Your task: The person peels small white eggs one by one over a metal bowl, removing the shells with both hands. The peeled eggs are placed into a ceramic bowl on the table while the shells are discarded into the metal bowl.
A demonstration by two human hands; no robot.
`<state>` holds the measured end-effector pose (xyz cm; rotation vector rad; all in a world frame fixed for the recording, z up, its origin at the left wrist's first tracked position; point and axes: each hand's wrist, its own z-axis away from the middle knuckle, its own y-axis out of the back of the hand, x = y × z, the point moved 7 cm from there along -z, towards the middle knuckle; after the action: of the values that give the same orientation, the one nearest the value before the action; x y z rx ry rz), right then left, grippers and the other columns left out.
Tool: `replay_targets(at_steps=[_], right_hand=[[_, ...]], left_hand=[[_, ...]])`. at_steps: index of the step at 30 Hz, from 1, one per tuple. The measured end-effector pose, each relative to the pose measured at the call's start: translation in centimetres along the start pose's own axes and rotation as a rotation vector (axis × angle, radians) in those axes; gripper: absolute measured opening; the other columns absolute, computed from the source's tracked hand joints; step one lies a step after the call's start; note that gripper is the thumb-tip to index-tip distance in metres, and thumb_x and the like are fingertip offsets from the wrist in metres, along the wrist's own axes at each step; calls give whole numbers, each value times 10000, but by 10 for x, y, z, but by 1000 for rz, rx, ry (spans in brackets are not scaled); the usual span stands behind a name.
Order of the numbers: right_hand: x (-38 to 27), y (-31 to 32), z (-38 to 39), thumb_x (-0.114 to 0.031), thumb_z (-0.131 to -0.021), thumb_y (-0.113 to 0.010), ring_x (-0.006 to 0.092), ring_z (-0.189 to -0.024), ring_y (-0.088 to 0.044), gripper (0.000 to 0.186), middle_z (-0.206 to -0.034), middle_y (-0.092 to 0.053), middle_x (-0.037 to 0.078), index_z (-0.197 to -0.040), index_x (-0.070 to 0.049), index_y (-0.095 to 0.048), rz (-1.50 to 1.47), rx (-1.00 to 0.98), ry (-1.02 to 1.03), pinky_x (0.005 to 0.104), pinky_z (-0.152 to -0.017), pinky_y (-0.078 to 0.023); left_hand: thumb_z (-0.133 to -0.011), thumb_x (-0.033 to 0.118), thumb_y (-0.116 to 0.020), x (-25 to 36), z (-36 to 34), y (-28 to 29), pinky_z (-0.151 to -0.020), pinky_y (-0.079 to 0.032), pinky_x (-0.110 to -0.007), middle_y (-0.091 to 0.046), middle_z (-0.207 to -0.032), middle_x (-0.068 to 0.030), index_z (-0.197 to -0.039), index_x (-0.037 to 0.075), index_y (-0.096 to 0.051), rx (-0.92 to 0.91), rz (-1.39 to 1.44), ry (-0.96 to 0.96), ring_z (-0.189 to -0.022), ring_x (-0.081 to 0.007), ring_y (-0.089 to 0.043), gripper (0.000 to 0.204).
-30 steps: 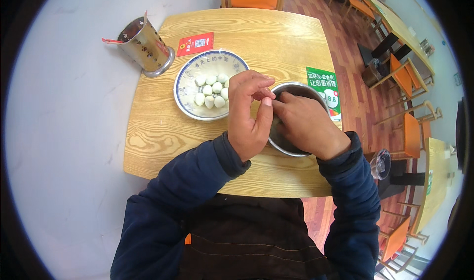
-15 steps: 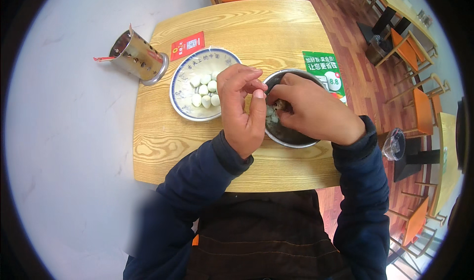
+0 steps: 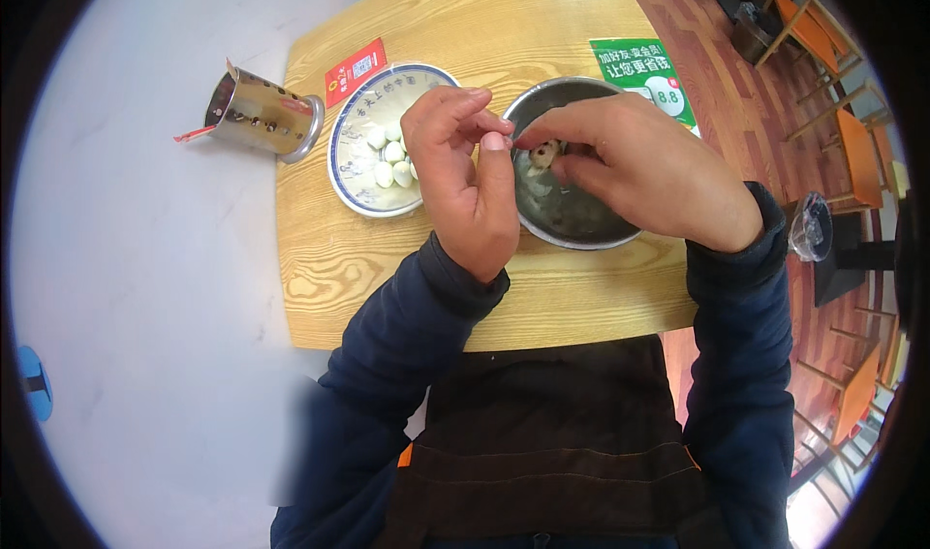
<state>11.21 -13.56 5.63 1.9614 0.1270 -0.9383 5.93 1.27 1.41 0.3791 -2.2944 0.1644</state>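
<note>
My right hand (image 3: 644, 156) reaches over a metal bowl (image 3: 572, 244) that holds cloudy liquid and some pale pieces. Between its thumb and fingers is a small speckled quail egg (image 3: 545, 154). My left hand (image 3: 465, 176) hovers at the bowl's left rim, its fingers bent and the thumb tip close to them, almost meeting my right fingertips. Whatever its fingertips hold, if anything, is hidden. Left of it, a white plate with a blue patterned rim (image 3: 349, 188) carries several peeled white eggs (image 3: 385, 173), partly covered by my left hand.
A perforated metal utensil holder (image 3: 266, 118) lies tipped at the wooden table's left edge (image 3: 320, 297). A red card (image 3: 356, 71) is beyond the plate, a green printed sheet (image 3: 635, 64) beyond the bowl. Orange chairs (image 3: 857, 156) and a lined bin (image 3: 811, 227) stand to the right.
The view has shifted, so table and dishes sit higher in the picture. My right fingers have lifted and spread a little, showing more of the speckled egg. My left hand stays beside the bowl.
</note>
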Motion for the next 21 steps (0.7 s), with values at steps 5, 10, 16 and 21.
replay_targets(at_steps=[5, 10, 16, 21], right_hand=[[-3, -14, 0, -61, -898, -716, 423, -850, -723, 170, -905, -741, 238, -1033, 34, -756, -59, -157, -105, 450, -810, -580], [-4, -20, -3, -57, -868, -775, 407, -842, -727, 205, -916, -754, 235, -1054, 29, -778, -16, -216, -61, 409, -783, -579], [-4, -27, -5, -64, -868, -781, 403, -828, -727, 189, -911, -754, 235, -1033, 26, -796, 0, -225, -85, 407, -782, -581], [-3, -29, -5, -66, -873, -780, 408, -822, -720, 180, -911, -750, 237, -1032, 16, -801, -18, -256, -98, 411, -780, -576]], left_hand=[[-982, -123, -471, 3, -1, -3, -912, -535, -320, -466, -1333, -151, -1347, 11, -530, -14, -69, -28, -962, -170, -609, 393], [-1010, -121, -427, 6, 0, -6, -900, -538, -320, -474, -1325, -160, -1356, 8, -526, -19, -122, -66, -947, -162, -608, 382], [-1048, -94, -402, 8, 2, -5, -903, -533, -321, -478, -1312, -159, -1365, 5, -519, 8, -140, -66, -931, -157, -600, 352], [-1055, -82, -395, 7, 4, -5, -911, -522, -318, -483, -1299, -155, -1365, 2, -517, 23, -121, -57, -922, -153, -594, 343]])
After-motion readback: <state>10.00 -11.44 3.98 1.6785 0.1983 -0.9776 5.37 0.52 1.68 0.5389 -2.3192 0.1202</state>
